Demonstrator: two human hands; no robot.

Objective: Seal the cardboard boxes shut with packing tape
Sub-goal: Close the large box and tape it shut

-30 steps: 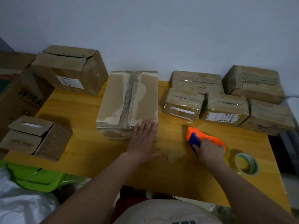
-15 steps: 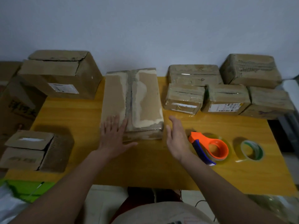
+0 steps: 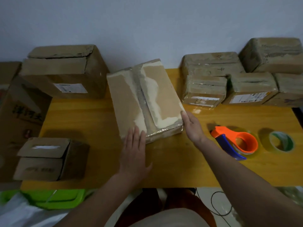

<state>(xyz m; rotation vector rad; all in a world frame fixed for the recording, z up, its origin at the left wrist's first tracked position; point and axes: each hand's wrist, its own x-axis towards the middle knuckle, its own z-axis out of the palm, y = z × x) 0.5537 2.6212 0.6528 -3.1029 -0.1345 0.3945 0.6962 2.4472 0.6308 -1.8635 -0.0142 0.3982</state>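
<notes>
On a yellow wooden table (image 3: 172, 169), 5 taped boxes (image 3: 252, 89) sit far right, 2 brown boxes (image 3: 65, 76) at left look unsealed, the flat centre box (image 3: 144, 102) wears glossy tape under both flat, relaxed hands (image 3: 134, 151), and the orange dispenser (image 3: 236, 141) lies released beside them.

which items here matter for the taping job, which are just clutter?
Job: centre box, left hand flat on it, right hand at its corner; orange tape dispenser; spare tape roll; unsealed boxes.
Clutter: green plastic lid; black cable.
</notes>
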